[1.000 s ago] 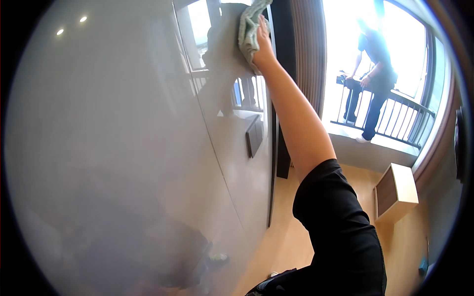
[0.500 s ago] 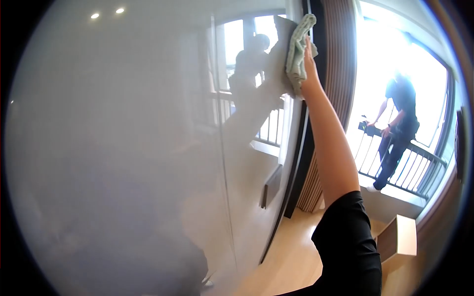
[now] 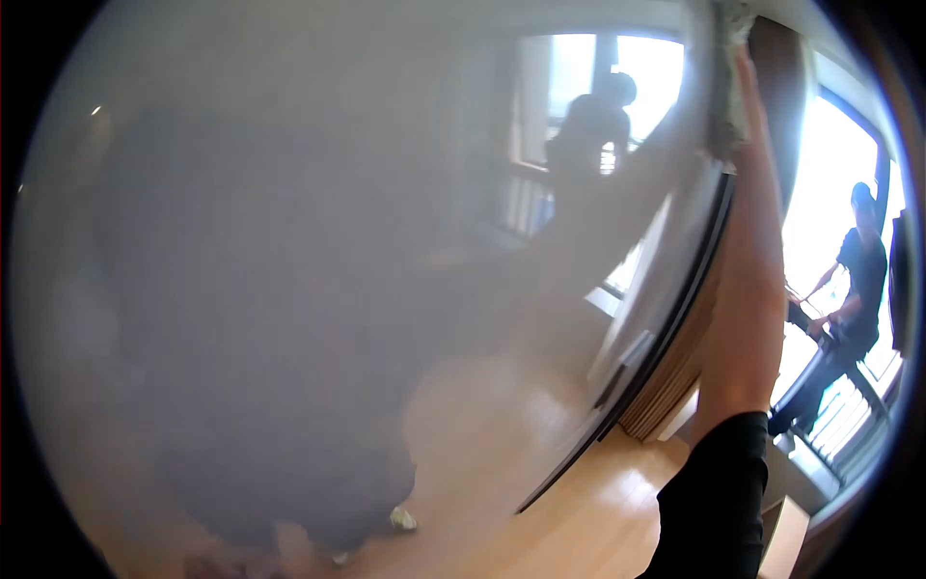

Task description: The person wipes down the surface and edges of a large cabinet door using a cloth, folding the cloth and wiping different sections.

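The glossy panel (image 3: pixel 289 289) fills most of the view: pale grey, smooth as a dim mirror, with a hazy dark reflection across its lower left, a bright window and a person's silhouette reflected at upper right, and warm floor tones low down. Next comes the light wooden floor (image 3: pixel 603 497), shining in patches. The person's right arm (image 3: pixel 748 289) reaches up along the panel's right side from a short black sleeve (image 3: pixel 719 492). Beyond it, a co-worker (image 3: pixel 858 280) in dark clothes is by the bright window, at a dark railing (image 3: pixel 849 415). A dark strip (image 3: pixel 670 328) edges the panel, with brown slats (image 3: pixel 666 400) just behind. The cloth (image 3: pixel 731 92), pale grey-green and blurred, shows as a narrow upright band at the top, by the panel's upper right edge. The right grip (image 3: pixel 748 92) lies along it, seen edge-on; whether the fingers pinch or spread, I cannot tell.
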Demonstrator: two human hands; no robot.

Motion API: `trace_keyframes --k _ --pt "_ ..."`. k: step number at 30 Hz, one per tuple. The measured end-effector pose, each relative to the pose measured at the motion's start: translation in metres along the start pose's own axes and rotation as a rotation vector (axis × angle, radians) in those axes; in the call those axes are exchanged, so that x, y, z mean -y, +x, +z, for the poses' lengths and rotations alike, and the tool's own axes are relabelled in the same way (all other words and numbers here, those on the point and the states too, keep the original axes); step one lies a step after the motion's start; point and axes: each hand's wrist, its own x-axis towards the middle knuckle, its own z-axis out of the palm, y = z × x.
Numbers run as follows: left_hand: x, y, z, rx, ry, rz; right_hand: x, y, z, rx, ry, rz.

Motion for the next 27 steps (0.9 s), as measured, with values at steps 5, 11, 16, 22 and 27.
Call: trace_keyframes --k 5,11,16,22,27 --pt "0.016 -0.012 -0.004 0.072 -0.13 0.017 0.068 -0.007 0.047 -0.02 -0.089 -0.239" --pt "0.005 -0.015 -0.012 0.044 -0.043 -0.067 0.175 -0.017 0.116 -0.023 -0.04 -0.435" --pt "0.002 -0.034 -0.01 0.026 -0.107 -0.139 0.247 -0.042 0.159 -0.032 0.006 -0.519" --pt "-0.045 -0.078 0.014 0.02 -0.23 -0.122 0.26 -0.06 0.19 -0.14 -0.162 -0.588" --pt "-0.023 -0.082 -0.011 0.196 -0.565 -0.065 0.316 -0.079 0.225 -0.267 -0.495 -0.928"
